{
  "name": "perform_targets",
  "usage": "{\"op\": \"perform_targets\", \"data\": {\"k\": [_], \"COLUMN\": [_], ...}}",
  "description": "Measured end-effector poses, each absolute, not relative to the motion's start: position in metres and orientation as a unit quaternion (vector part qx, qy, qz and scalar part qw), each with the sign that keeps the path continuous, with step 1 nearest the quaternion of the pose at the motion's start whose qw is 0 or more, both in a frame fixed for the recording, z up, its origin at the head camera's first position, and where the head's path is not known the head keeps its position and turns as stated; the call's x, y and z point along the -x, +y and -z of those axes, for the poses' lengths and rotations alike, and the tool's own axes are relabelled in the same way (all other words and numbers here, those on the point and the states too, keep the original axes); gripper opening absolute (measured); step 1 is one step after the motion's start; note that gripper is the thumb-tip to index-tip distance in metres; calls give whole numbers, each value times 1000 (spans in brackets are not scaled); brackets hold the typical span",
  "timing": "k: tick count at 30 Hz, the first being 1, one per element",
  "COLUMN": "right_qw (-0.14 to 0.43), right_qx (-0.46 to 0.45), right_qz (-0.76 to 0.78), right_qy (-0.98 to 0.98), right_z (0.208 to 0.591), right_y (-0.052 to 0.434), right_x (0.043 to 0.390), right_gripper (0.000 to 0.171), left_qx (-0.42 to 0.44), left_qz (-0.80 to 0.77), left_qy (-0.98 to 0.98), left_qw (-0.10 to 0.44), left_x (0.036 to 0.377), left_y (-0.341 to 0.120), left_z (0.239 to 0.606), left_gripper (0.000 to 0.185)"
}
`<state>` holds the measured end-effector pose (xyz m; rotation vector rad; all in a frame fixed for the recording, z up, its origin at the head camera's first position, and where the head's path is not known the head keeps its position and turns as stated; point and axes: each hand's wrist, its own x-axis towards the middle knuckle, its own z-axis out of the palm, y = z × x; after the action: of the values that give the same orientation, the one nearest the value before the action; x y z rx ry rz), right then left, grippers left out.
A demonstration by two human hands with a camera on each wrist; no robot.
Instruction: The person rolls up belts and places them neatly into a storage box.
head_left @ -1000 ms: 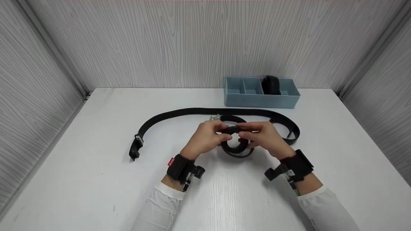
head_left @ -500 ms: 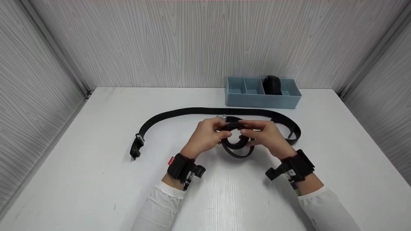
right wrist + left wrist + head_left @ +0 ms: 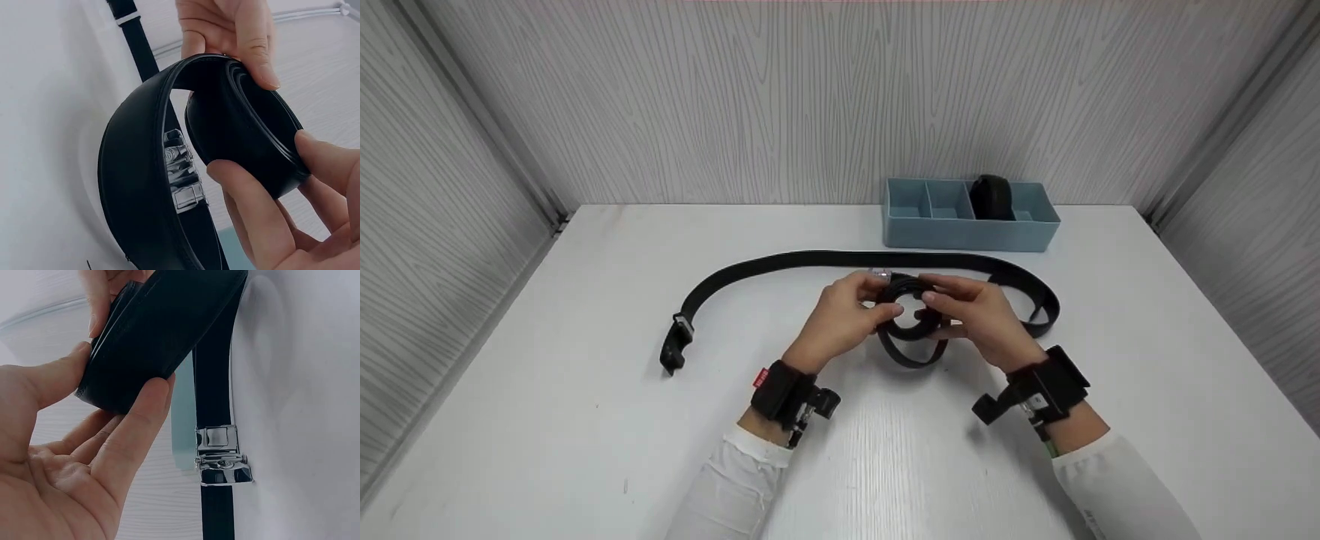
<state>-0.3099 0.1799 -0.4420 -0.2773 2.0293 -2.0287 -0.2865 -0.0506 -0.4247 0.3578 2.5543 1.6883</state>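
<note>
The coiled belt [image 3: 913, 315] was pinched between left hand [image 3: 840, 315] and right hand [image 3: 982, 319], its loose tail trailing toward the blue tray [image 3: 971, 232].

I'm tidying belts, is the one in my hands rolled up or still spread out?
Partly rolled: both hands grip a coil; the belt's remainder lies spread across the table.

From my head view, the left hand [image 3: 844, 315] and right hand [image 3: 979, 315] cover the top of the coiled belt [image 3: 913, 330]. The dark object [image 3: 991, 196] in the blue tray [image 3: 967, 234] is too small to identify.
</note>
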Motion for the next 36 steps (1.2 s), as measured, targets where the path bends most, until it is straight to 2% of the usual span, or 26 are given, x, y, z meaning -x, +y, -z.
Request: {"op": "perform_targets", "data": {"k": [9, 14, 25, 30, 36], "right_qw": [118, 134, 135, 134, 154], "right_qx": [136, 154, 104, 122, 163], "right_qz": [636, 599, 677, 644, 586], "right_qy": [750, 774, 716, 743, 778], "right_z": [440, 440, 444, 440, 439], "right_y": [184, 186, 183, 184, 184], "right_x": [310, 310, 312, 311, 310], "right_gripper": [44, 44, 46, 45, 44], "left_qx": [-143, -166, -118, -135, -158], "left_qz": [-532, -500, -523, -522, -487], "left_qy": [834, 849, 844, 842, 859], "left_qw": [31, 35, 8, 4, 26], "left_x": [288, 289, 288, 287, 287], "left_y": [-52, -54, -51, -52, -53], "left_z": [424, 425, 427, 426, 425], "left_gripper": [24, 27, 31, 23, 28]}}
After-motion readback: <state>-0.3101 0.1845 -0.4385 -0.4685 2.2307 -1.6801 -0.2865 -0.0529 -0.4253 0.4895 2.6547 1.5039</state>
